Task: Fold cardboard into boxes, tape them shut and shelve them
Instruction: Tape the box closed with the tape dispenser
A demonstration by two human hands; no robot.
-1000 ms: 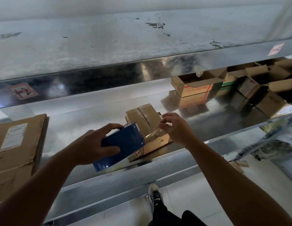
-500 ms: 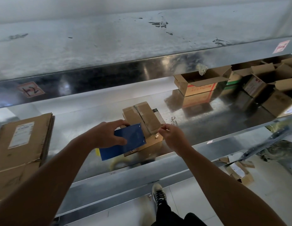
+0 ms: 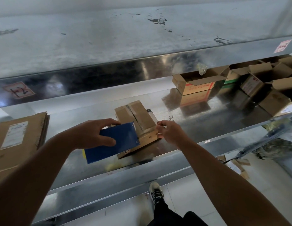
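Observation:
A small cardboard box (image 3: 138, 118) with its top flaps closed and clear tape along the seam sits on the middle metal shelf (image 3: 182, 124). My left hand (image 3: 94, 134) grips a flat blue tape dispenser (image 3: 116, 142) held against the box's left side. My right hand (image 3: 169, 132) is at the box's right front corner, fingers curled and pinching at the tape end there. The box's near left face is hidden behind the dispenser.
A stack of flat cardboard sheets (image 3: 19, 141) lies at the left of the shelf. Several open boxes (image 3: 197, 82) stand at the back right. The upper shelf's edge (image 3: 109, 75) overhangs the work. My shoe (image 3: 156, 193) and scraps on the floor are below.
The box has been pushed slightly further onto the shelf. My right hand came down from above the box to its right front corner. My left hand keeps hold of the dispenser.

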